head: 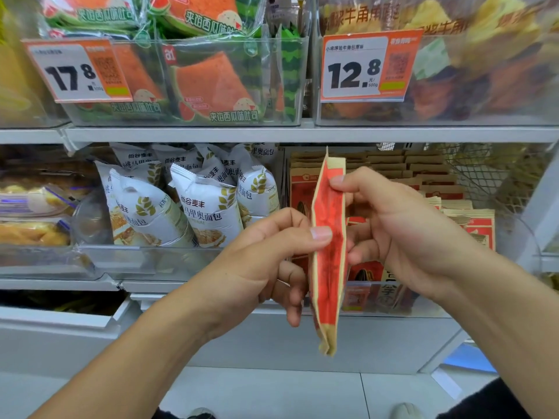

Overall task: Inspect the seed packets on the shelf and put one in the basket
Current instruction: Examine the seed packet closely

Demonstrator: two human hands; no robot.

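Both hands hold 1 seed packet upright and edge-on to the camera, out in front of the middle shelf. The packet is kraft-brown at its ends with a red printed panel along its length. The left hand pinches its lower half, thumb pressed on the near red face and the other fingers curled behind. The right hand grips its upper half from the other side, thumb on the near edge and fingers wrapped round the back.

Directly behind the packet, below the middle shelf, a clear bin holds the rest of the seed packets, stacked in rows of the same brown and red; the held packet and the right hand cover much of them. Left of that stack stand white bread bags with gold wheat marks, leaning against each other. Further left lie clear packs of yellow pastries. Right of the stack is wire mesh, too blurred to identify.

Above the middle shelf, 1 clear tub holds watermelon-print toast packs behind a price tag reading 17.8; the tub beside it holds blurred croissant packs behind a tag reading 12.8.
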